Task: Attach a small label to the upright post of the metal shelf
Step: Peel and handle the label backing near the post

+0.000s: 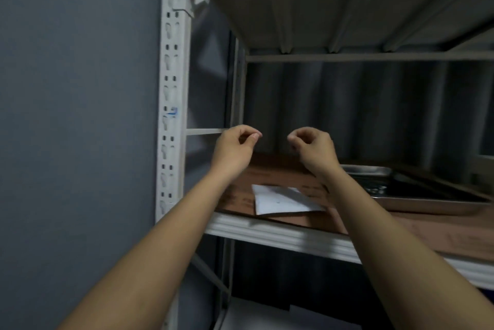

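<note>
I see both arms raised in front of the shelf, forearms angled up from the near edge, wrists bent. The left hand [235, 146] and right hand [312, 146] hover apart at the same height, each with thumb and forefinger tips pinched together; whether either pinches anything I cannot tell. On the white post [169, 89] at left, a small label [171, 112] with blue marking sits just above hand level. A paper sheet [283, 200] lies on the brown board [294, 220], a steel tray [417, 190] to its right.
</note>
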Available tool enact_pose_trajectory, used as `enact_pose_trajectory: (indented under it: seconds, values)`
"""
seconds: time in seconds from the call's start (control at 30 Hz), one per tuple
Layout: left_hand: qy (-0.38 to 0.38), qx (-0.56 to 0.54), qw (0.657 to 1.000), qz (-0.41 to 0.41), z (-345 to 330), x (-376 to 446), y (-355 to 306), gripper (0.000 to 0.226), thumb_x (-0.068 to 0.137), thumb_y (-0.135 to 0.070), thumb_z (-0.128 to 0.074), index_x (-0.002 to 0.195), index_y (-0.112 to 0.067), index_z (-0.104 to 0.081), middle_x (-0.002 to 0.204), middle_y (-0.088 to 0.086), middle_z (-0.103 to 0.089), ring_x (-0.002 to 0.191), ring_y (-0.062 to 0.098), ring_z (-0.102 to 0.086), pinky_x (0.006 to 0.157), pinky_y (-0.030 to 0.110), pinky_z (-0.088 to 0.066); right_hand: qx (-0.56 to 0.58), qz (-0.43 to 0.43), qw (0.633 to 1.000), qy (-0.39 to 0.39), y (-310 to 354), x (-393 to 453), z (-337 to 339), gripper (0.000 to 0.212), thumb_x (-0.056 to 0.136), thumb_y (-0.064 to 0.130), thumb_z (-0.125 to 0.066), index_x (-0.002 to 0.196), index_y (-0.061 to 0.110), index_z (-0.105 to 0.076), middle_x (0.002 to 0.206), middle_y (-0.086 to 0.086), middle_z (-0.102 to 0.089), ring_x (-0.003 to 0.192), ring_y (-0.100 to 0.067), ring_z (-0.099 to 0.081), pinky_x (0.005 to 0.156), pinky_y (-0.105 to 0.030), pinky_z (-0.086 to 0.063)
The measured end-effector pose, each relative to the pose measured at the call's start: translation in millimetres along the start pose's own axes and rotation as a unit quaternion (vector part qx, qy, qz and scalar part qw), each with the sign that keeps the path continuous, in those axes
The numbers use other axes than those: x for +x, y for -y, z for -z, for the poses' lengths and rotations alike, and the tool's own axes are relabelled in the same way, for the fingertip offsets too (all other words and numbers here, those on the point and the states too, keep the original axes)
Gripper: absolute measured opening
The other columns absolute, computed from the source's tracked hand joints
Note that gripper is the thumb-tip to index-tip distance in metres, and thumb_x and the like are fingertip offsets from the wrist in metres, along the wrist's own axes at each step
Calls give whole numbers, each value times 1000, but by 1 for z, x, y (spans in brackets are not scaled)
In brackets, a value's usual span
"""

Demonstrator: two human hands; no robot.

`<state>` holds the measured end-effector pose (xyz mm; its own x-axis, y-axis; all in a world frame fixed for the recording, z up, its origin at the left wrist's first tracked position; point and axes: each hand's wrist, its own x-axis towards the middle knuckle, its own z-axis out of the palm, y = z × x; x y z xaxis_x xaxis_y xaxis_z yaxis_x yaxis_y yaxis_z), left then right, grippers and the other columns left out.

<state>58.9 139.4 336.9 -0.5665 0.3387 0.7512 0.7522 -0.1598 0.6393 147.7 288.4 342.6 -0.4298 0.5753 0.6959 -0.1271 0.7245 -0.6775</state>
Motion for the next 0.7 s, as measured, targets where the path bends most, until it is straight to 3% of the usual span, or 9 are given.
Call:
enact_pose_trajectory:
  seconds: [0.17, 0.3, 0.47, 0.53, 0.6, 0.7]
  values:
    - [62, -5, 998, 1, -62, -9, -14, 14, 91, -15, -58, 83, -21, -68, 80, -11, -63, 84, 9, -59, 77, 20, -42, -128, -31, 991, 4, -42, 0, 71, 20, 99, 23, -47, 89, 13, -60, 82, -5, -63, 82, -24, -60, 74, -35, -45]
    - [92, 2, 996, 5, -94, -12, -21, 13, 91, -15, -58, 85, -21, -68, 79, -11, -62, 85, 10, -60, 76, 20, -41, -266, -82, 959, 57, -63, -1, 104, 30, 103, 28, -32, 97, 6, -51, 96, -15, -58, 88, -31, -54, 72, -35, -38]
    - [114, 15, 993, 20, -117, -15, -24, 11, 91, -18, -59, 87, -21, -69, 83, -10, -64, 92, 14, -61, 83, 26, -47, -373, -71, 923, 54, -71, -1, 131, 31, 100, 36, -41, 85, 14, -56, 99, -16, -65, 88, -32, -59, 71, -36, -44]
    - [122, 26, 992, 17, -123, -16, -24, 11, 91, -20, -59, 86, -22, -69, 83, -11, -63, 94, 15, -61, 86, 28, -48, -426, -87, 893, 118, -74, 3, 139, 16, 94, 31, -54, 98, 16, -57, 110, -13, -62, 97, -31, -59, 78, -37, -47]
    - [125, 33, 991, 14, -125, -17, -24, 11, 91, -20, -59, 88, -21, -70, 84, -10, -63, 95, 15, -61, 87, 28, -47, -462, -99, 862, 183, -74, 7, 143, 24, 86, 33, -65, 103, 20, -56, 113, -7, -60, 102, -27, -58, 82, -36, -48]
    - [128, 38, 991, 14, -124, -15, -24, 11, 91, -21, -59, 91, -20, -70, 86, -10, -63, 96, 14, -60, 87, 27, -46, -458, -89, 868, 168, -69, 12, 141, 22, 92, 36, -59, 98, 16, -63, 106, -8, -63, 91, -26, -59, 74, -34, -46]
